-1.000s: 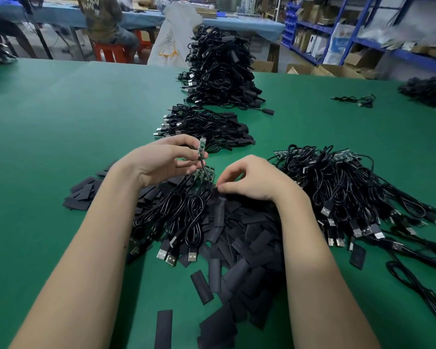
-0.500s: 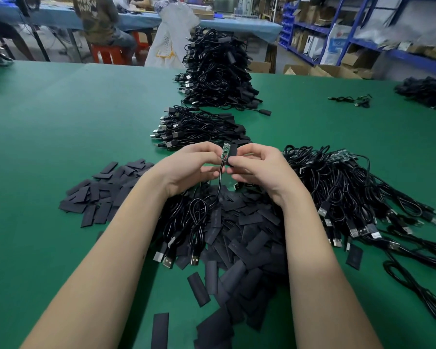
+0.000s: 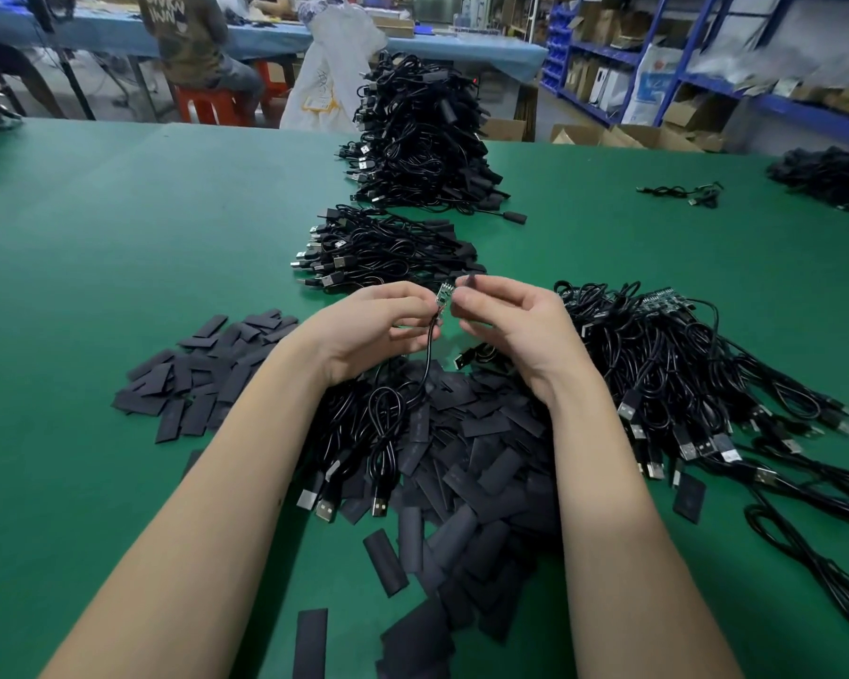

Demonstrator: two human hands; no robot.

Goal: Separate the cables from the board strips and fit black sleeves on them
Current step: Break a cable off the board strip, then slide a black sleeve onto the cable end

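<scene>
Head view: left hand (image 3: 368,330) pinches the small board (image 3: 443,296) of one cable (image 3: 428,355); right hand (image 3: 503,321) pinches a black sleeve (image 3: 467,280) just beside that board, above the sleeve pile (image 3: 471,463).

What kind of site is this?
Likely a small electronics assembly workshop: piles of USB cables and cut black sleeves on a green work table, blue stock shelving behind.
</scene>
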